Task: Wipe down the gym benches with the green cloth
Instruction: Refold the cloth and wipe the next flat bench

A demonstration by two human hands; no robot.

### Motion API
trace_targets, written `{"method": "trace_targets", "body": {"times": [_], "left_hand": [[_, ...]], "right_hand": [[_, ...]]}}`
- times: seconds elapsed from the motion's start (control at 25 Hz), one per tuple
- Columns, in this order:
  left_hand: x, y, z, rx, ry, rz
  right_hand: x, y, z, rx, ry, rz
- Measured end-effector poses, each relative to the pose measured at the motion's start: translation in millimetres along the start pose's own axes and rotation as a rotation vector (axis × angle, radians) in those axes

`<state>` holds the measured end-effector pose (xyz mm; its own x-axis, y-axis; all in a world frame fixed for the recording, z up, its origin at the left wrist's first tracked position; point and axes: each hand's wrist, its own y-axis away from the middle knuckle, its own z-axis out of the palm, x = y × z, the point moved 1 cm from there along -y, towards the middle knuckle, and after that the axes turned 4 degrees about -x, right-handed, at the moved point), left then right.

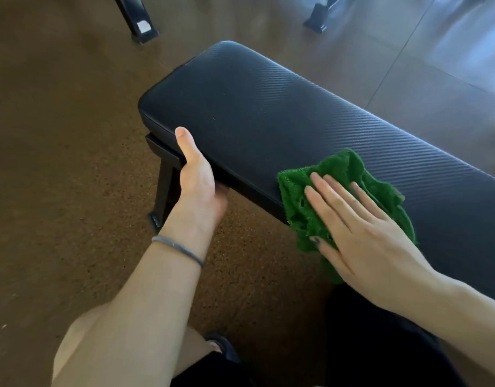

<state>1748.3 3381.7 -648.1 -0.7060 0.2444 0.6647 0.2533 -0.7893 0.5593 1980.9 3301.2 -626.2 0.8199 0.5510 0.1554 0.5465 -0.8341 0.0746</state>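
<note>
Speckled gym floor under a black padded bench [268, 113]; right hand [361, 233] lies spread flat on the soft, floppy green cloth [338, 174], while left hand [197, 185] grips the near edge.

Speckled brown rubber floor [59, 163], black equipment feet [141, 26] beyond, glare at right.

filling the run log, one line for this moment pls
left hand grips bench edge | right hand flat, pressing green cloth on pad
</note>
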Motion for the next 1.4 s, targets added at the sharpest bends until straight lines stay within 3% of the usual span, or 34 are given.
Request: {"method": "trace_targets", "body": {"times": [0.16, 0.24, 0.32, 0.4, 0.48, 0.56, 0.68, 0.8, 0.88, 1.04, 1.12, 1.32, 1.4], "left_hand": [[4.8, 6.3, 3.5, -0.005, -0.055, 0.011], [10.1, 7.7, -4.4, 0.050, -0.222, 0.066], [15.3, 6.3, -19.4, 0.187, -0.532, 0.218], [25.8, 5.2, -31.1, 0.338, -0.870, 0.525], [31.1, -11.0, -31.5, 0.358, -0.964, 0.716], [32.8, -33.7, -24.1, 0.285, -0.760, 0.673], [22.8, -60.1, -21.9, 0.218, -0.461, 0.708], [15.2, -64.6, -24.9, 0.172, -0.444, 0.737], [18.9, -59.1, -25.5, 0.161, -0.423, 0.654], [25.6, -59.6, -38.0, 0.141, -0.214, 0.533], [30.5, -62.1, -44.7, 0.128, -0.075, 0.482], [39.6, -59.3, -39.5, 0.119, 0.075, 0.374], [37.3, -57.4, -36.3, 0.087, 0.079, 0.333]], "right_hand": [[-27.7, -102.9, -12.2, 0.025, -0.101, -0.021], [-49.0, -169.9, -30.8, 0.002, -0.238, 0.032], [-51.1, -184.2, -31.5, -0.024, -0.268, 0.057], [-45.9, -145.7, -22.3, 0.014, -0.209, -0.018], [-37.1, -94.7, -15.0, 0.035, -0.144, -0.105], [-25.9, -85.0, -12.7, 0.020, -0.150, -0.135], [-35.2, -155.9, -22.4, 0.012, -0.209, -0.127], [-50.6, -244.8, -39.1, -0.009, -0.278, -0.075], [-54.6, -255.0, -39.2, -0.012, -0.286, -0.072], [-47.1, -151.4, -22.9, 0.040, -0.156, -0.165], [-47.9, -139.7, -20.0, 0.030, -0.092, -0.202], [-108.8, -273.0, -47.8, 0.041, -0.153, -0.207], [-111.0, -279.7, -48.5, 0.039, -0.169, -0.198]]}}
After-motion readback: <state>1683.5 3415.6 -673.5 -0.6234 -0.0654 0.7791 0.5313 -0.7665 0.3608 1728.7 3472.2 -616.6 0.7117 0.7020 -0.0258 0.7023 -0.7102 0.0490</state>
